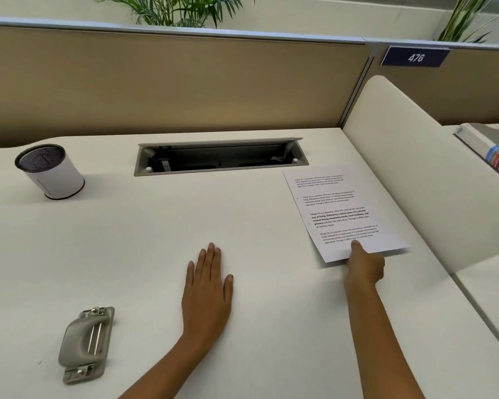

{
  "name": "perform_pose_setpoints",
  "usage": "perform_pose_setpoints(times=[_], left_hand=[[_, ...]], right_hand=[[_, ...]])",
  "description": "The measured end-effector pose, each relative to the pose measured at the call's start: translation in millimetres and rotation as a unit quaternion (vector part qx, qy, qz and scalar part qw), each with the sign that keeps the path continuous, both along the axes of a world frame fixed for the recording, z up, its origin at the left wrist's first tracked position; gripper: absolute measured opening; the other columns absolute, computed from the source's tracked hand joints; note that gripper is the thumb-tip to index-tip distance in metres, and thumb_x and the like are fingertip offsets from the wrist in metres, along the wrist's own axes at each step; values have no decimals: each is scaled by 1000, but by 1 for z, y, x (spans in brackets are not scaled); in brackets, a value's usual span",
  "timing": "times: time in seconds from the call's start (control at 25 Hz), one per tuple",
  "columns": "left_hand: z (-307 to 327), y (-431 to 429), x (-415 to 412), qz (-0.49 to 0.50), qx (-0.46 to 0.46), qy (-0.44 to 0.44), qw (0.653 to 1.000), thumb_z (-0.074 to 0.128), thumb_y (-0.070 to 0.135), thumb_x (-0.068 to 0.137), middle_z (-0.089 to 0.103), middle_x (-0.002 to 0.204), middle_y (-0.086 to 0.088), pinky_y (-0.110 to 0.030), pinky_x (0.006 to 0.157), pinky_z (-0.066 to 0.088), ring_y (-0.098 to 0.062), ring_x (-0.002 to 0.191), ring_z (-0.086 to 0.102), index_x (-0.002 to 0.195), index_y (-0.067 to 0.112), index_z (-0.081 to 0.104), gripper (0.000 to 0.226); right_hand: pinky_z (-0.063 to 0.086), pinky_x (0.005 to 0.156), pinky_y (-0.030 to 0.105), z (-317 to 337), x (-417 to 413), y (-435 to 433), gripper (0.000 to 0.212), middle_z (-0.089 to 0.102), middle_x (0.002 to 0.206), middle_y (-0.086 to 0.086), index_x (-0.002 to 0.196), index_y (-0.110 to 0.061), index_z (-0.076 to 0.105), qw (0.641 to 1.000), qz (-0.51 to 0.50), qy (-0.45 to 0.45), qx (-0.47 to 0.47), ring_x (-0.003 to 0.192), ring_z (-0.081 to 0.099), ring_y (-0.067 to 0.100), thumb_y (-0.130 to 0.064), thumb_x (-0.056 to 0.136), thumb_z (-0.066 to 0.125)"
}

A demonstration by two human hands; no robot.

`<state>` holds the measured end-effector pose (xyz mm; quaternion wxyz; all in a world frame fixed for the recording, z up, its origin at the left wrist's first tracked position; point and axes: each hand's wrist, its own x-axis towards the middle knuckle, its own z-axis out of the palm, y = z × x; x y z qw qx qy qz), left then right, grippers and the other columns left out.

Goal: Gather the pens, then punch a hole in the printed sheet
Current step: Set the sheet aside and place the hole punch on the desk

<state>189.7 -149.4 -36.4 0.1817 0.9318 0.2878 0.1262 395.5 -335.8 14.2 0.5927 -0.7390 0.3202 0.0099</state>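
Observation:
A printed sheet with several text paragraphs lies on the white desk at the right, beside the curved side panel. My right hand pinches its near edge, thumb on top of the paper. My left hand rests flat on the desk in the middle, fingers together, holding nothing. A grey metal hole punch sits at the near left. A white cylindrical pen holder with a dark mesh inside stands at the far left; no pens show from this angle.
An open cable tray is recessed in the desk's far middle. A tan partition closes the back. A white curved divider bounds the right, with a binder on the neighbouring desk beyond it.

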Motion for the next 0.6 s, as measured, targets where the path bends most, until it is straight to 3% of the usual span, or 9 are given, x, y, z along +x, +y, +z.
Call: perform_pose_setpoints(times=[0.08, 0.2, 0.28, 0.36, 0.48, 0.6], left_hand=[[2, 0, -2, -5, -10, 5, 1000, 32, 33, 99, 6, 159, 4, -30, 120, -4, -10, 147, 2, 151, 16, 9, 59], [12, 0, -9, -22, -76, -12, 997, 33, 31, 100, 7, 160, 6, -25, 119, -3, -8, 147, 2, 151, 18, 9, 58], [29, 3, -18, -2, -160, -52, 986, 40, 27, 99, 22, 156, 7, -21, 116, 11, -9, 144, 19, 149, 20, 21, 55], [47, 10, -35, 20, -189, -105, 976, 47, 23, 96, 41, 144, 10, -22, 107, 29, -10, 132, 40, 141, 23, 36, 46], [70, 29, -69, 67, -154, -147, 975, 53, 17, 93, 52, 119, 14, -23, 87, 37, -12, 106, 54, 126, 22, 51, 34], [83, 58, -108, 161, -113, -136, 971, 57, 15, 91, 52, 110, 12, -29, 80, 42, -13, 92, 54, 113, 21, 60, 23]], right_hand=[[44, 91, 39, 11, -6, 0, 54, 51, 130, 21, 128, 7, 42, 995, 71, 43, -46, 117, 53, 37, -25, 89, 61], [41, 92, 44, 26, -31, 7, 60, 37, 135, 27, 130, 10, 32, 977, 146, 63, -142, 121, 42, 43, -24, 89, 60], [40, 93, 46, 29, -58, 16, 56, 36, 134, 28, 130, 6, 35, 966, 173, -5, -192, 121, 37, 44, -20, 88, 61], [40, 87, 41, 25, -86, 27, 49, 41, 129, 24, 128, 0, 41, 942, 209, -130, -229, 119, 35, 40, -15, 87, 63], [42, 93, 38, 16, -128, 45, 41, 43, 128, 14, 124, -5, 49, 878, 286, -287, -255, 121, 34, 30, -10, 86, 64], [36, 106, 33, 6, -166, 64, 40, 38, 141, 3, 129, -12, 48, 825, 392, -338, -227, 137, 27, 20, -13, 91, 58]])
